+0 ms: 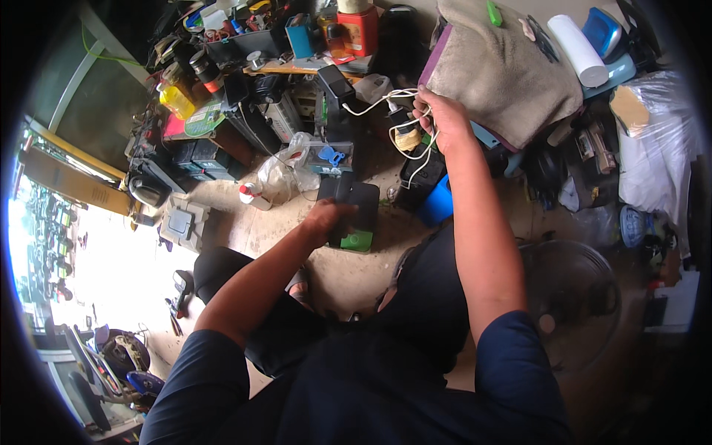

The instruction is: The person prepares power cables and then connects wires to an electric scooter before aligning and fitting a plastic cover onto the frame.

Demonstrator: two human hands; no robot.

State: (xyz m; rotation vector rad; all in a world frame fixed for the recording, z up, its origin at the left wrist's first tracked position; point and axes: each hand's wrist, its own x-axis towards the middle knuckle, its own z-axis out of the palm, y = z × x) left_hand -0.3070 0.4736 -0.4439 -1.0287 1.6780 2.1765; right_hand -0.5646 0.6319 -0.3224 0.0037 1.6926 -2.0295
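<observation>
My right hand (447,121) is closed round a loose bundle of white cable (417,150), raised in front of a beige cloth. One end of the cable runs left to a black box-shaped device (336,85), which looks like a power adapter. Lower and to the left, my left hand (330,221) is over a black case with a green part (356,240) on the floor. Its fingers are blurred and dark against the case, so whether they grip it is unclear. Below my right hand is a blue bin-like object (436,204).
Crowded shelves with a red container (357,31) and a yellow bottle (176,101) are at the back. A white bottle with a red cap (255,196) stands by a clear plastic bag (285,170). A round fan-like object (571,304) is at right. Tools (178,300) lie at left.
</observation>
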